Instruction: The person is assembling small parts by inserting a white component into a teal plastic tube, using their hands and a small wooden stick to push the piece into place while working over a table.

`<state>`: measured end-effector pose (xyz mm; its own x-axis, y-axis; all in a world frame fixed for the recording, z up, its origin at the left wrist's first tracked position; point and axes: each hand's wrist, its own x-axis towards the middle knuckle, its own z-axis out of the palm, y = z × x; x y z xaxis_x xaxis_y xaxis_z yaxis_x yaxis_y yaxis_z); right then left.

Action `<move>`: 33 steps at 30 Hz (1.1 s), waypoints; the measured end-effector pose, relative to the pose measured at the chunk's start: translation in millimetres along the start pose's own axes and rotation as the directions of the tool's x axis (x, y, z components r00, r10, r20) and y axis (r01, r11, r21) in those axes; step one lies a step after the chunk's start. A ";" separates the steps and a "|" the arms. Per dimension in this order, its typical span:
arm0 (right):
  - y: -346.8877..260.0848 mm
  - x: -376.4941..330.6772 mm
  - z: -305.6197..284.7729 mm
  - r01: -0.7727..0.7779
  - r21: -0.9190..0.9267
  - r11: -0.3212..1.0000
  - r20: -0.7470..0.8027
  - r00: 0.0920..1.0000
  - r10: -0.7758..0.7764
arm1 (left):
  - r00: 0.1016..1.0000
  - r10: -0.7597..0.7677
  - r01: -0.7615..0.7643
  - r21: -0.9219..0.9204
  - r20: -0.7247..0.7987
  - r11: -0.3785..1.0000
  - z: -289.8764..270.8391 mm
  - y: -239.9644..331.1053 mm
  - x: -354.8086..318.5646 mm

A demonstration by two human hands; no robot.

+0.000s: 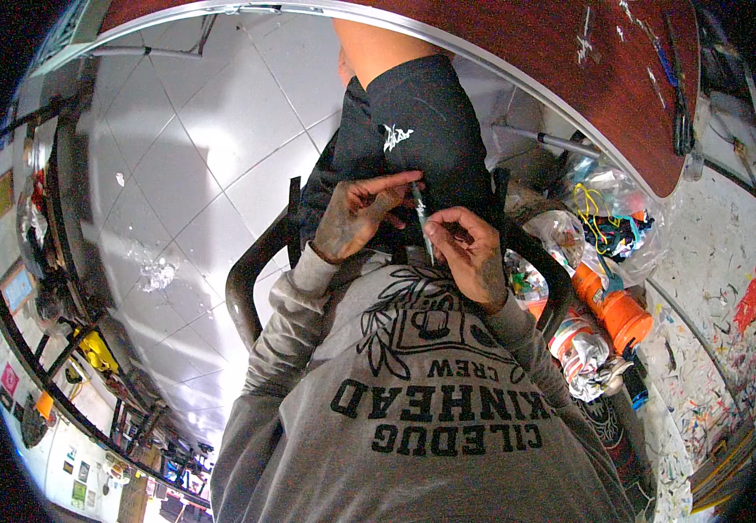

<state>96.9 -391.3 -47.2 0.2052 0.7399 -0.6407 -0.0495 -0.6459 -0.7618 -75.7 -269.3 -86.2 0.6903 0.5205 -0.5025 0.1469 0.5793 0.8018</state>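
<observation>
A slim, grey-white, stick-like piece (pixel 422 214) is held upright in the picture between my two hands, above my lap; its exact kind is too small to make out. My left hand (pixel 352 215) has its index finger stretched to the piece's far end, the other fingers curled beneath. Thumb and fingers of my right hand (pixel 471 254) pinch it lower down, closer to my body. Behind it are my black shorts (pixel 422 105) with a small white print. A grey printed sweatshirt (pixel 422 383) covers my arms and trunk.
A dark red table (pixel 535 44) with a metal edge curves across the top, tools on its right end. Chair arms (pixel 247 288) flank me. At right are plastic bags (pixel 626 218), an orange container (pixel 613 305) and a paint-flecked surface (pixel 701 349). Shelving (pixel 55 305) stands left.
</observation>
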 end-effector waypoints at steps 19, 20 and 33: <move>0.6 3.0 1.4 0.039 -0.069 0.997 -0.038 0.998 -0.042 | 0.996 -0.048 0.049 0.016 -0.079 0.999 5.0 -0.6 5.2; -1.8 2.8 1.4 0.023 -0.073 0.997 -0.036 0.999 -0.026 | 0.996 -0.044 0.045 0.010 -0.077 0.999 4.8 -1.8 5.4; 2.5 4.3 1.9 0.104 -0.035 0.994 -0.036 0.994 -0.106 | 0.996 -0.032 0.032 -0.004 -0.084 0.999 5.2 1.9 3.4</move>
<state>95.7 -389.3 -52.0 0.2440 0.7968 -0.5528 0.0062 -0.5713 -0.8207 -69.4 -269.7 -84.7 0.6235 0.5522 -0.5535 0.1660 0.5983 0.7839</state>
